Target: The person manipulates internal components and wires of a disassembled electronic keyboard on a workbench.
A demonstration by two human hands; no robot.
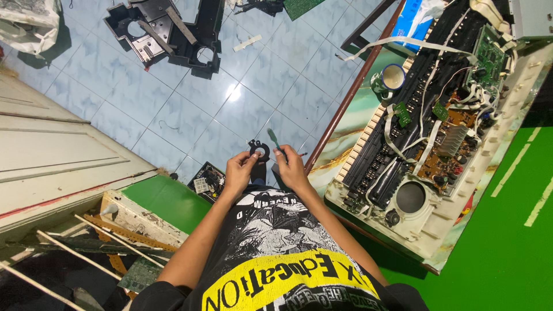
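Note:
My left hand point(239, 171) holds a small black ring-shaped plastic part point(258, 150) by its edge, out in front of my chest. My right hand point(290, 168) grips a thin green-handled tool point(273, 138), its tip pointing up beside the ring. The two hands are close together above the tiled floor. To the right lies an opened electronic keyboard point(426, 230) with its brown circuit board point(446, 155), white ribbon cables and round speaker hole point(410, 197) exposed.
A mug point(391, 78) stands by the keyboard's far end on a marbled table point(345, 124). Black plastic housing parts point(167, 31) lie on the blue tiles. A white door point(52, 150) is at left, with a green board point(173, 201) and scrap boards below it.

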